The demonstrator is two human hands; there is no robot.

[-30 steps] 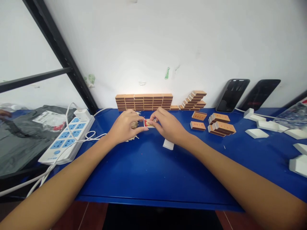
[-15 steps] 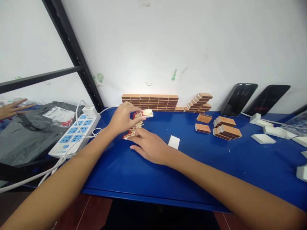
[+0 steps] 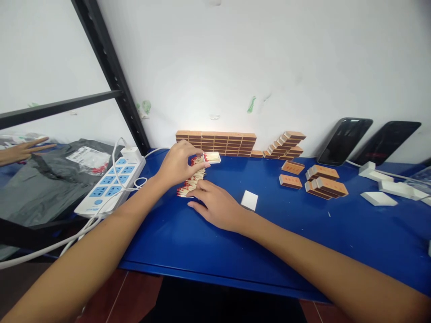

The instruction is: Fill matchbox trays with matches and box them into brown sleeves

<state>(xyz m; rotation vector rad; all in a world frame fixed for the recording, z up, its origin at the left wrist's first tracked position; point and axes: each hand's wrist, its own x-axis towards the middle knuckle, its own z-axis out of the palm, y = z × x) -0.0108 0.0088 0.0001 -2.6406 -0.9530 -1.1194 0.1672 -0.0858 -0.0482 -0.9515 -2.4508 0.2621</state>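
Observation:
My left hand (image 3: 178, 163) is closed on the left end of a small white matchbox tray (image 3: 211, 157), thumb in front and fingers behind. Red-tipped matches lie in the tray. Below it, a loose pile of matches (image 3: 192, 183) is spread on the blue table, partly covered by both hands. At the pile's front right edge rests my right hand (image 3: 215, 204), its fingers bent against the matches and the thumb held apart. I see nothing gripped in it. A white empty-looking tray or block (image 3: 249, 200) lies just right of that hand.
Stacked matchboxes (image 3: 222, 142) line the wall, with a stepped stack (image 3: 286, 144) and several loose matchboxes (image 3: 325, 184) to the right. Two phones (image 3: 345, 141) lean on the wall near white pieces (image 3: 379, 198). A power strip (image 3: 109, 186) and grey bags stand left; another person's hand (image 3: 27, 150) shows there.
The whole view has shifted slightly, so things appear further right. My hands keep nearly the same places at the tray and the match pile.

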